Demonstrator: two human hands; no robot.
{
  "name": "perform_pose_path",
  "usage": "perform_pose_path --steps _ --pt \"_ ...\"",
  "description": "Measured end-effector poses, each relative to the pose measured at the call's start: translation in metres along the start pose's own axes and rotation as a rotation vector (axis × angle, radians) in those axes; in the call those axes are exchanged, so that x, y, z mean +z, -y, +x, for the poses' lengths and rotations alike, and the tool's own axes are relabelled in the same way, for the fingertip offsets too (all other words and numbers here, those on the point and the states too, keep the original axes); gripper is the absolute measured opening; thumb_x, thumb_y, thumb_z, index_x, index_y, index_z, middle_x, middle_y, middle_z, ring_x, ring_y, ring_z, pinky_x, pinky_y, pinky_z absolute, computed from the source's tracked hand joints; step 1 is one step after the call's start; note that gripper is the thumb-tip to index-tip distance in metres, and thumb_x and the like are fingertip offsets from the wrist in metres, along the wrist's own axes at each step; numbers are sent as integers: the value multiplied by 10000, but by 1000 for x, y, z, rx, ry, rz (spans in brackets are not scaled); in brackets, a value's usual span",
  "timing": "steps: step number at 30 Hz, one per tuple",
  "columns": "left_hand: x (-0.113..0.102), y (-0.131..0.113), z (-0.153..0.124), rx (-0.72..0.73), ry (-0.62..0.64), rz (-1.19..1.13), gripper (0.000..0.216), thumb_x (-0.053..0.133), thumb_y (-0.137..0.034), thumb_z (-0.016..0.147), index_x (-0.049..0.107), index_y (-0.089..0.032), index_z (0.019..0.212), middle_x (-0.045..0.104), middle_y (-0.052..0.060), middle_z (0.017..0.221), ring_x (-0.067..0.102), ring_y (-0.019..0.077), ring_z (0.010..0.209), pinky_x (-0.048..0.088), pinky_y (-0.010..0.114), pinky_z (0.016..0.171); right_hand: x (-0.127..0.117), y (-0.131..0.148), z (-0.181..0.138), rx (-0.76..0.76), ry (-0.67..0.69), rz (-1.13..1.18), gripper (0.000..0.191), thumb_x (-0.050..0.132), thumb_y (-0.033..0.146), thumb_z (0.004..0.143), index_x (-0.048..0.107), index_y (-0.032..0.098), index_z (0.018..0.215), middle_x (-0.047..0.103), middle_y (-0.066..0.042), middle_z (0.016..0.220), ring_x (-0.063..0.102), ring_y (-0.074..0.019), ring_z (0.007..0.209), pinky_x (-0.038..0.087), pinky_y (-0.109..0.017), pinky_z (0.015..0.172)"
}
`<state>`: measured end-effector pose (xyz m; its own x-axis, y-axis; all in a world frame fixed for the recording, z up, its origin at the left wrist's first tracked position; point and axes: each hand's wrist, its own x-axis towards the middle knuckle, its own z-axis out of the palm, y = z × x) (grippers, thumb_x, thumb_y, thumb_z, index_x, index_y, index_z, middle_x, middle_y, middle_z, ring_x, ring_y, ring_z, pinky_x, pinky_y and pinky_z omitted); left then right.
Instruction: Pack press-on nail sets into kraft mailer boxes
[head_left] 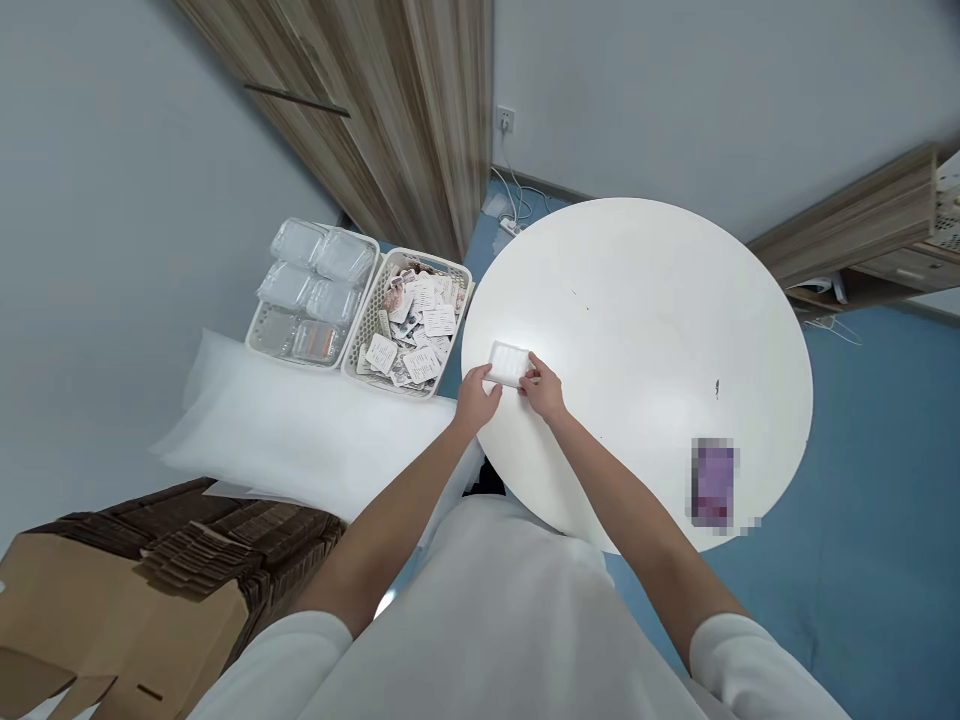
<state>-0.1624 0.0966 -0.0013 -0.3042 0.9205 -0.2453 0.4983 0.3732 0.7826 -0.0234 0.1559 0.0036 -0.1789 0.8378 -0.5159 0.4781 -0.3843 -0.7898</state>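
Observation:
A small white wrapped packet (509, 364) is at the near left edge of the round white table (637, 290). My left hand (477, 398) pinches its left end between thumb and fingers. On its right end, my right hand (543, 388) has its fingers closed at the near corner. The wrapping looks like white foam or film; what it encloses is hidden. To the left of my left hand lies a stack of white translucent foam sheets (315, 420).
Beyond the sheets stand a white basket of printed cards (421, 365) and another basket with clear plastic packs (343, 255). Flattened brown cardboard boxes (127, 600) lie at lower left. A blurred purple item (713, 483) rests on the table's right. Cables (517, 195) run along the floor behind.

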Motion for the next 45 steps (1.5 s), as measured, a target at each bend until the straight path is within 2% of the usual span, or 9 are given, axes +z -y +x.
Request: perform_pose_path --steps 6,16,23,28,34,36,38,42,45 --pt "-8 10 23 20 -35 -65 440 530 -221 737 445 -168 1165 482 96 1175 469 199 1077 424 324 869 14 14 20 3 -9 36 621 457 173 736 286 245 1329 494 2 892 539 -69 599 503 -237 653" --pt "-8 9 19 1 -20 -112 490 545 -234 722 393 -192 1186 441 101 1187 443 206 1093 422 330 851 12 10 21 -37 19 -18 640 465 208 749 238 241 1348 515 10 864 537 -86 652 458 -272 754" --pt "-8 15 13 63 -53 -106 489 548 -226 713 381 -212 1173 367 100 1247 396 225 1141 416 363 863 6 9 15 -63 -16 -123 706 490 338 750 149 277 1365 493 -21 1000 525 -109 689 447 -303 748" --pt "-3 22 -13 80 -90 -125 503 521 -206 726 346 -203 1197 373 115 1219 402 226 1127 445 366 825 -13 -14 -21 -23 -72 -98 712 490 360 742 146 280 1360 495 -39 1059 523 -103 650 459 -312 717" --pt "12 24 -54 140 -63 -65 435 488 -209 750 373 -191 1170 414 108 1180 380 230 1152 384 409 915 -41 -76 -104 108 -160 82 572 502 348 712 353 233 1253 526 -53 998 538 -104 617 478 -310 659" --pt "16 22 -61 174 -34 -33 414 481 -215 756 389 -182 1158 431 106 1169 370 231 1162 340 418 958 -48 -95 -129 133 -185 107 505 499 349 705 428 203 1182 535 -51 956 537 -109 625 478 -310 666" --pt "17 18 -65 171 10 -22 401 475 -234 764 397 -180 1155 455 103 1148 411 223 1125 352 408 944 -54 -109 -146 146 -201 94 443 497 353 697 488 182 1106 549 -43 892 534 -120 632 474 -312 668" --pt "16 11 -66 82 114 -50 411 467 -282 773 390 -197 1168 531 75 1046 551 167 884 453 338 777 -67 -119 -160 140 -173 61 376 482 373 704 538 187 1026 567 -25 809 530 -134 632 463 -313 669" --pt "15 7 -71 41 164 -77 362 463 -302 770 444 -195 1115 576 47 946 570 131 741 466 291 697 -77 -114 -157 98 -137 37 356 481 403 710 562 198 990 542 7 677 531 -147 620 455 -312 653"
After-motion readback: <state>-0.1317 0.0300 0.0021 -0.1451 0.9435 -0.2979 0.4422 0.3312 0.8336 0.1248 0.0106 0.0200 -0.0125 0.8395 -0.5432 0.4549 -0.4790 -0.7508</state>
